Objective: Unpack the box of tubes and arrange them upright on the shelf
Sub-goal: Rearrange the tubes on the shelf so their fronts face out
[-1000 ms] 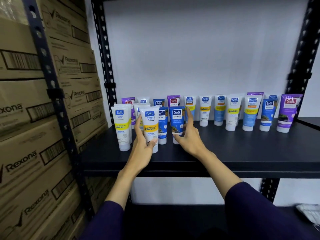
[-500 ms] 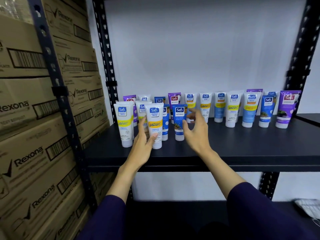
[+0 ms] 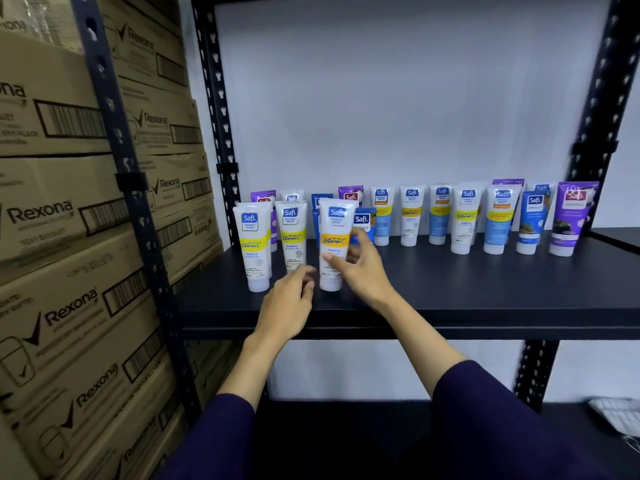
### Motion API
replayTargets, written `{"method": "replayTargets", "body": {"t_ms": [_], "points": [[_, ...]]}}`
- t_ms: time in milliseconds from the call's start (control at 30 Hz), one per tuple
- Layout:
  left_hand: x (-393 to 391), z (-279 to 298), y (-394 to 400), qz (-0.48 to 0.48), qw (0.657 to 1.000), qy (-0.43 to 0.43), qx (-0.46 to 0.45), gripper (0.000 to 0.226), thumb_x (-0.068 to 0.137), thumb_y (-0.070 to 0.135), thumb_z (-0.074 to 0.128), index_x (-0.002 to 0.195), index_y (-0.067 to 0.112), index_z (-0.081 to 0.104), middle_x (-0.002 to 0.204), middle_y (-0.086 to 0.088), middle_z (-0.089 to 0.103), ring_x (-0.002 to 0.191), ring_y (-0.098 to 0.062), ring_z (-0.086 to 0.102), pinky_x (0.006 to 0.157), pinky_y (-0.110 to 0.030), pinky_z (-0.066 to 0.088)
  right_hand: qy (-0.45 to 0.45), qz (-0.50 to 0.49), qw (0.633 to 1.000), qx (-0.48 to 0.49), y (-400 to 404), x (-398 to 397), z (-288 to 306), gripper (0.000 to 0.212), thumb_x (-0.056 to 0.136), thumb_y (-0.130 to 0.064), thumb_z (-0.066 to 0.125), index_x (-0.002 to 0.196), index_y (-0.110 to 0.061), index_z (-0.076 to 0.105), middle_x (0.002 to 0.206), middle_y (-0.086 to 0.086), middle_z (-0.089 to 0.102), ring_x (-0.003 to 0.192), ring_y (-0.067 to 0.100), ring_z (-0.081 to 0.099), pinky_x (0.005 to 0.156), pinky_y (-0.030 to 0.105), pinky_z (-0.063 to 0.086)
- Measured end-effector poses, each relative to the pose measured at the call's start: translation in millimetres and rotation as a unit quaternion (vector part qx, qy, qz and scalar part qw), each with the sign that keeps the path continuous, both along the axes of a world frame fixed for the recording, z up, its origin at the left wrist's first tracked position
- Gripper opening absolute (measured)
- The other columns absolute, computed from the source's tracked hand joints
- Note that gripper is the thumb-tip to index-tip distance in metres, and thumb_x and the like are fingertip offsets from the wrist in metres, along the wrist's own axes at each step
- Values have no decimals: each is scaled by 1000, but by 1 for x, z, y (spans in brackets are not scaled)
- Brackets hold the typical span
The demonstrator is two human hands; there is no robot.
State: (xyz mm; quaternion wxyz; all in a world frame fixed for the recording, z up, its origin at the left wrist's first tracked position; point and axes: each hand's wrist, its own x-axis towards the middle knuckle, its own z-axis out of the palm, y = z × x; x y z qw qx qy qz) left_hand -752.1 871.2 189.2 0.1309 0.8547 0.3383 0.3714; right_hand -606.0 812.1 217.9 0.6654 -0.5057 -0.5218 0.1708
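Since half a second ago, the white tube with the yellow Vitamin C band [image 3: 333, 244] has been shifted rightward, away from the left hand [image 3: 289, 304] and into the grasp of the right hand [image 3: 362, 271]. The left hand has been drawn back from it toward the shelf's front edge.

The black metal shelf board [image 3: 450, 289] carries the whole stock. A long row of upright plastic tubes in white, blue and purple [image 3: 460, 221] is ranged beyond and to the right of the right hand. Two more white Vitamin C tubes [image 3: 254, 247] are stood just left of the left hand.

The tube being handled is held upright on the board between the right thumb and curled fingers. The left hand is empty, its fingers loosely bent, just beside the tube's foot; whether it is touched cannot be told.

The step in hand is judged to be front-row placement, with most tubes already stood up. The next move probably calls for the tube to be squared on its cap, in line with its two neighbours, and released gently so that nothing nearby is toppled.

A small blue tube [image 3: 363, 221] is partly hidden behind the right fingers. The handled tube's label is blurred. The box to be unpacked is not seen, and the stacked brown Rexona cartons [image 3: 69, 220] at far left are cut off by the frame.
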Motion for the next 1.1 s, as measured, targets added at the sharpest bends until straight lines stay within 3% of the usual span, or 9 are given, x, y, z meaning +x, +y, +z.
{"method": "replayTargets", "body": {"t_ms": [167, 267, 467, 567, 767, 1100], "points": [[34, -2, -29, -5, 994, 83, 73, 28, 98, 44, 38, 120, 34, 54, 120, 14, 60, 108, -10, 56, 83, -34, 48, 21, -66, 996, 50, -41, 55, 7, 82, 87, -3, 65, 148, -30, 16, 122, 3, 63, 108, 10, 64, 86, 22, 53], [55, -2, -44, -23, 990, 104, 93, 32, 99, 46, 34, 118, 34, 58, 121, 14, 59, 108, -10, 55, 83, -33, 47, -26, -111, 993, 15, -59, 83, 1, 89, 88, -8, 66, 148, -38, 9, 127, 7, 61, 113, 13, 62, 97, 32, 50], [72, 0, -47, -10, 986, 147, 81, 34, 99, 47, 33, 121, 35, 56, 127, 12, 55, 112, -13, 53, 82, -31, 39, -79, -132, 987, -52, -66, 98, -10, 92, 87, -12, 67, 147, -47, 6, 112, -8, 66, 107, 9, 63, 100, 36, 47], [74, -1, -42, -1, 985, 157, 66, 36, 98, 49, 33, 123, 35, 55, 129, 10, 54, 115, -13, 51, 87, -32, 39, -99, -134, 983, -82, -64, 96, -8, 94, 88, -6, 65, 150, -37, 3, 129, 3, 60, 117, 14, 57, 103, 34, 44], [78, -3, -42, 14, 984, 166, 68, 40, 98, 49, 30, 128, 34, 52, 133, 9, 51, 119, -13, 49, 93, -34, 39, -104, -141, 979, -102, -57, 94, -3, 90, 88, -2, 64, 151, -32, 7, 130, 7, 55, 118, 22, 57, 94, 28, 46], [78, -2, -41, 9, 978, 196, 66, 44, 100, 48, 25, 136, 34, 45, 140, 9, 46, 124, -14, 44, 97, -34, 35, -115, -149, 975, -122, -54, 93, -1, 87, 90, -2, 61, 151, -31, 6, 133, 9, 55, 107, 15, 60, 88, 23, 45]]}}
